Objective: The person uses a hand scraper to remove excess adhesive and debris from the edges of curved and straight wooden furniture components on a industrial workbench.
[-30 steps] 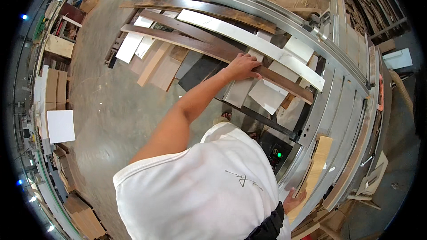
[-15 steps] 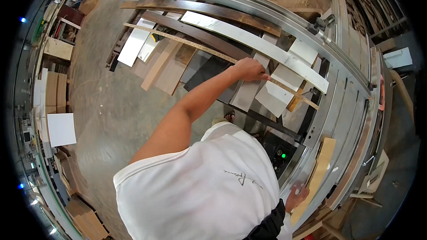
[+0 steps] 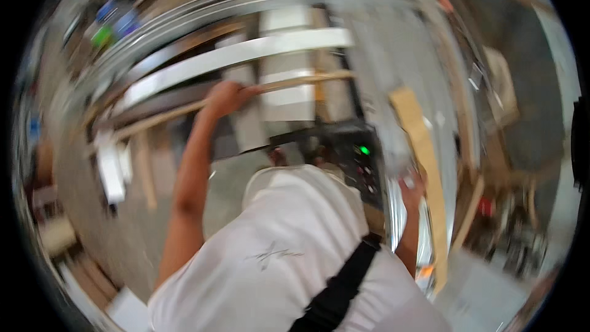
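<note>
My left hand (image 3: 228,97) is closed round a long, thin wooden strip (image 3: 166,110), which lies across several boards on the metal frame. A long white board (image 3: 239,52) lies just beyond it. At my right, a long yellowish board (image 3: 424,147) rests lengthwise on the grey metal saw table (image 3: 393,43). My right hand (image 3: 413,184) is at the left edge of that board and seems to touch it. Motion blur smears its fingers, so their grip is unclear.
A control panel with a lit green button (image 3: 364,150) sits on the machine's near side, between my hands. A metal rail (image 3: 246,0) spans the far side. Board ends, one of them white (image 3: 110,172), stick out at the left. A pale chair (image 3: 501,86) stands at the right.
My view has swung to the right and is now blurred. My left hand still grips the strip. More of my right hand and forearm shows beside the yellowish board.
</note>
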`<move>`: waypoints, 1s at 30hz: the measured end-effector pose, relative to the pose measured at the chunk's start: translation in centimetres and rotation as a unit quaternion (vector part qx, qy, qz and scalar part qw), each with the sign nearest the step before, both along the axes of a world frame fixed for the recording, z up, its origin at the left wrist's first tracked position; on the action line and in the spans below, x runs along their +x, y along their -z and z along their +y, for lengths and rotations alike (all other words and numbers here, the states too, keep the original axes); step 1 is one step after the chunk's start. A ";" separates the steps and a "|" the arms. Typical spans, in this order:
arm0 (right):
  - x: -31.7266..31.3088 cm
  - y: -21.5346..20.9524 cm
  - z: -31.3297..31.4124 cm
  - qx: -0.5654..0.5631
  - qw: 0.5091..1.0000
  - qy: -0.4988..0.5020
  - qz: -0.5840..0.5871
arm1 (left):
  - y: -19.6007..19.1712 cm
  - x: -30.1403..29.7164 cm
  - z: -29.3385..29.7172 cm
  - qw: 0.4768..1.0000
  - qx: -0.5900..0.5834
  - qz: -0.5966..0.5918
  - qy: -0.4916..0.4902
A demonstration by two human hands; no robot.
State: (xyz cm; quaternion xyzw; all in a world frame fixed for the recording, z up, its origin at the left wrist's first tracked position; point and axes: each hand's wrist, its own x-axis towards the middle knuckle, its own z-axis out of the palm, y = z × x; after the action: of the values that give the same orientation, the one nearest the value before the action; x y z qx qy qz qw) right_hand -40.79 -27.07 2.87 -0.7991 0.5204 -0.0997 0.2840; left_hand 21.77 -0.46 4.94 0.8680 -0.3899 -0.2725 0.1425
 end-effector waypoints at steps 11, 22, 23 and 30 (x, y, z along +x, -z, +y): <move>2.9 -0.1 5.9 -0.113 0.990 0.083 -0.024 | 3.1 -1.3 1.6 0.993 -0.097 -0.022 0.069; -7.3 0.3 9.5 -0.198 0.918 0.340 0.049 | 4.0 -2.3 1.9 0.994 -0.081 0.021 0.067; -8.9 0.5 8.8 -0.183 0.896 0.400 0.052 | 3.4 -3.3 1.5 0.994 -0.077 0.015 0.074; -9.3 1.8 5.8 -0.153 0.892 0.426 0.014 | -1.1 -13.0 -2.3 0.979 -0.033 0.039 0.198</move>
State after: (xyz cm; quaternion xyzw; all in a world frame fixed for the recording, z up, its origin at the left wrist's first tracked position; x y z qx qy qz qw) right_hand -50.04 -21.26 1.05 -0.5357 0.7932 -0.2781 0.0809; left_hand 8.76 -2.79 6.06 0.7574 -0.5566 -0.3161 0.1291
